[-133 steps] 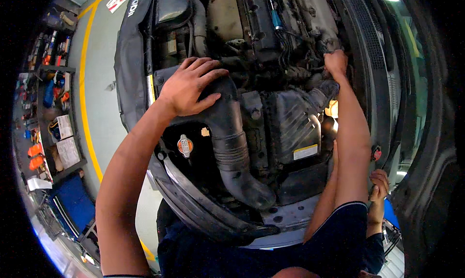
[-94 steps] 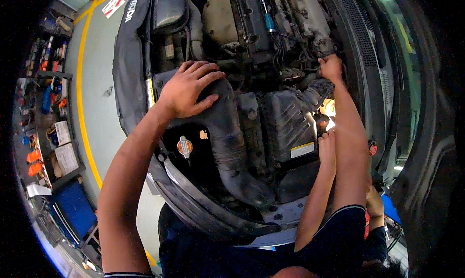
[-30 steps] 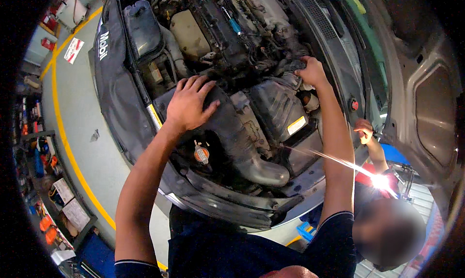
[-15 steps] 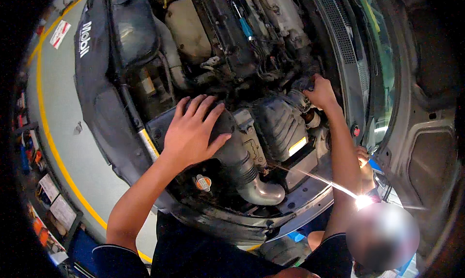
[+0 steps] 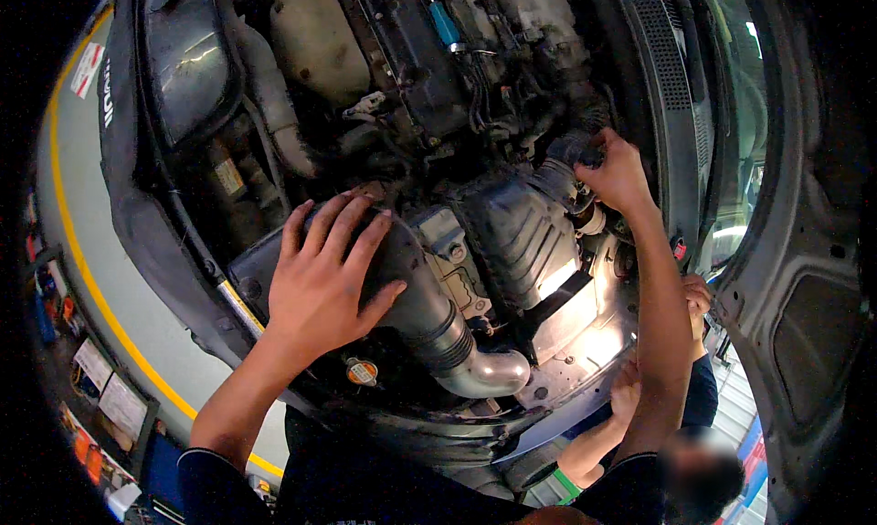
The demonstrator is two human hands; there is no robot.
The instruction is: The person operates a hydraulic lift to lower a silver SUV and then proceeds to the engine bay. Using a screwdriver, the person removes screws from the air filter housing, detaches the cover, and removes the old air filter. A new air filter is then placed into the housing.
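My left hand (image 5: 324, 274) lies with spread fingers on a black plastic air intake duct (image 5: 397, 269) at the front of an engine bay. From the duct, a ribbed section runs to a smooth grey elbow (image 5: 493, 371). My right hand (image 5: 621, 173) is closed on a dark hose (image 5: 574, 150) at the far end of the ribbed black air filter housing (image 5: 516, 237). Its fingertips are partly hidden behind the hose. Between the duct and the housing sits a metal bracket plate (image 5: 454, 251).
A blue-handled screwdriver (image 5: 444, 22) lies on the engine. A co-worker's hand (image 5: 626, 392) is at the fender edge, and another hand (image 5: 697, 296) is by my right forearm. An orange-labelled radiator cap (image 5: 362, 371) lies below my left hand. The raised hood (image 5: 813, 296) stands at right.
My view has shifted, so the engine bay sits further left. The co-worker's bright lamp no longer shows; light falls on the fender, where a co-worker's hand now shows. Both my hands keep their places.
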